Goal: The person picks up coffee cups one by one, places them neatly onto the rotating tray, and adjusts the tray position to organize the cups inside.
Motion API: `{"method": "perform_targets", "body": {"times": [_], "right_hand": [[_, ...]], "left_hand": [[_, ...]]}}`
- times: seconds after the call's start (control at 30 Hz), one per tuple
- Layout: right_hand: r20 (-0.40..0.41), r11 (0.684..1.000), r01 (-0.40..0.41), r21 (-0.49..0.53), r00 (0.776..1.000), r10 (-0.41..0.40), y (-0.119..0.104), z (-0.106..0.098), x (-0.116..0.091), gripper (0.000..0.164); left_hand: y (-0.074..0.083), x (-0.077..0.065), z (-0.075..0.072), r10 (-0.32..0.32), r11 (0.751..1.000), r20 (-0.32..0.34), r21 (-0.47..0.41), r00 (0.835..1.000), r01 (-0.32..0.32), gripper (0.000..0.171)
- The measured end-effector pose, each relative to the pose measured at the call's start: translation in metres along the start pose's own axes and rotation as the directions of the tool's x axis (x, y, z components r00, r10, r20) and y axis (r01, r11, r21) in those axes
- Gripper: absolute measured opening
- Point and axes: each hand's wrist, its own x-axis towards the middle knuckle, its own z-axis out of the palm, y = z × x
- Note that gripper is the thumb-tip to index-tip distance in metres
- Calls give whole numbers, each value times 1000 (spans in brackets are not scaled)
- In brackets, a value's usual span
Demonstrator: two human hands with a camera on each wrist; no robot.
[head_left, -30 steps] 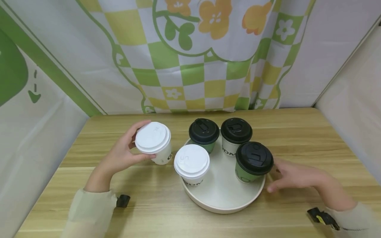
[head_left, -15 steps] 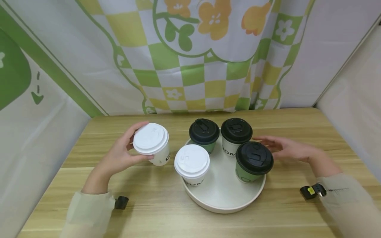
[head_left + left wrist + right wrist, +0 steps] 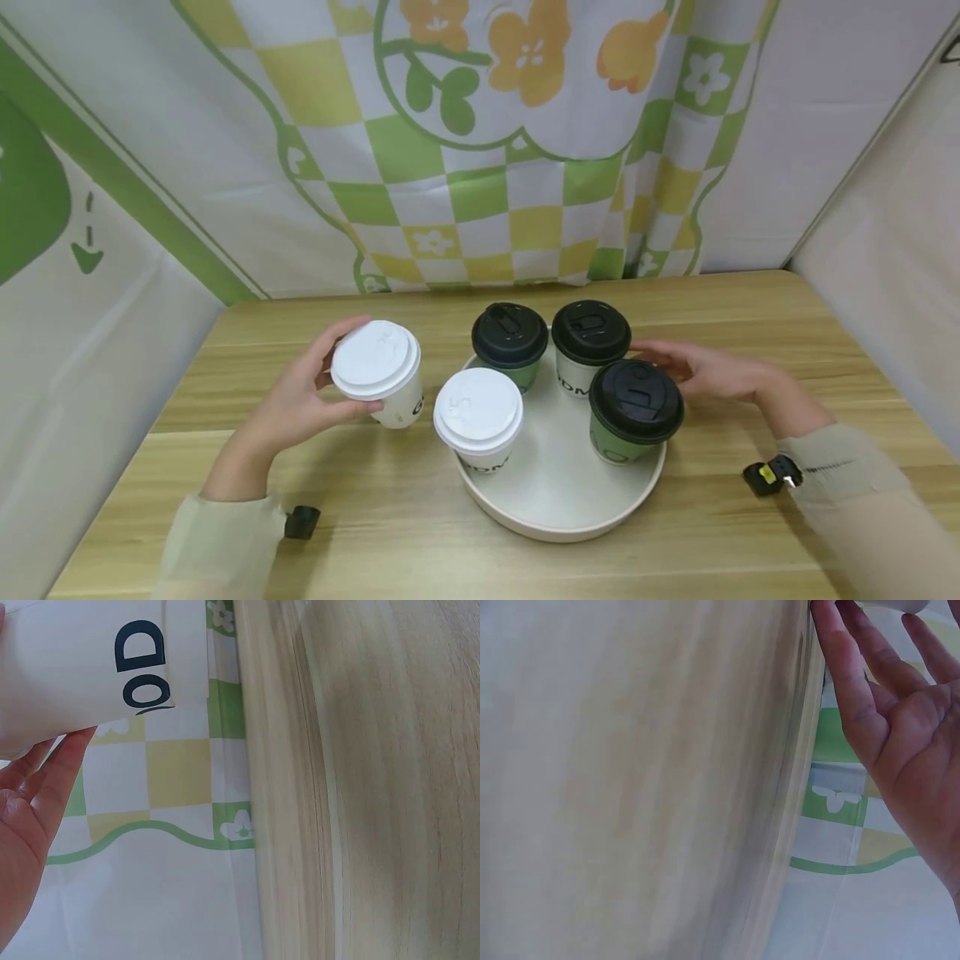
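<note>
My left hand (image 3: 303,396) grips a white paper coffee cup with a white lid (image 3: 377,358), thumb in front and fingers behind, left of the round tray (image 3: 555,529). Dark lettering shows on this paper cup (image 3: 90,667) in the left wrist view. On the tray stand another white-lidded cup (image 3: 480,412), a green cup with a black lid (image 3: 510,335), a white cup with a black lid (image 3: 591,333) and a larger green black-lidded cup (image 3: 636,408). My right hand (image 3: 708,371) reaches in behind that larger cup, fingers extended toward the black-lidded white cup, fingertips partly hidden.
The wood-grain table (image 3: 375,550) runs back to a checked, flowered curtain (image 3: 480,200). White fabric walls (image 3: 892,233) close in both sides. A small black device (image 3: 302,522) sits at the left cuff, another black device (image 3: 772,475) at the right one.
My right hand has moved from the tray's right side to farther back, closer to the black-lidded white cup. My left hand, still gripping its cup, has shifted slightly left.
</note>
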Motion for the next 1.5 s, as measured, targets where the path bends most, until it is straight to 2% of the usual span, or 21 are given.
{"method": "perform_targets", "body": {"times": [0.2, 0.5, 0.73, 0.83, 1.07, 1.3, 1.5], "right_hand": [[-10, 999, 14, -40, 1000, -14, 0, 5, -2, 87], [-44, 990, 29, -135, 998, -35, -1, 19, -9, 79], [-81, 985, 3, -171, 997, -17, -5, 28, -19, 78], [-103, 985, 8, -170, 994, -26, -9, 32, -23, 79], [-127, 984, 84, -160, 986, -105, -14, 44, -30, 79], [-191, 977, 48, -208, 978, -89, -20, 55, -36, 86], [-187, 980, 62, -187, 978, -97, -17, 59, -39, 86]], "left_hand": [[-1, -2, -1, 4, 1000, -6, 2, 1000, -4, 95], [0, -7, -2, 10, 1000, 3, 15, 1000, -10, 95], [1, -6, -1, 8, 1000, 7, 17, 1000, -8, 95], [2, -5, -1, 19, 1000, 3, 10, 1000, -19, 95], [5, -3, -1, 31, 999, 3, 10, 1000, -31, 96], [6, -4, 0, 47, 999, 11, 5, 999, -47, 97], [5, -4, 1, 55, 998, 12, 3, 998, -55, 98]]}}
